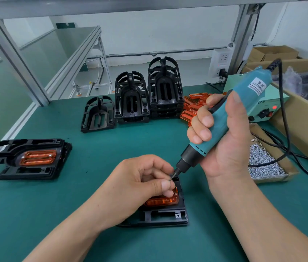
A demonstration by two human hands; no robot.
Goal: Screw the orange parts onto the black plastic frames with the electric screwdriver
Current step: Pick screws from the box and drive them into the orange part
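Observation:
A black plastic frame (165, 216) lies on the green mat near me with an orange part (161, 201) seated in it. My left hand (141, 184) hovers over the frame and pinches a small screw (169, 180) between thumb and forefinger. My right hand (223, 137) grips the teal electric screwdriver (223, 118), tilted, its bit tip meeting the screw. The far half of the frame is hidden under my left hand.
A frame with its orange part fitted (24, 159) lies at the left. Stacks of black frames (149, 95) stand at the back, loose orange parts (192, 106) beside them. A cardboard tray of screws (262, 161), a power supply box (266, 108) and its cable lie at right.

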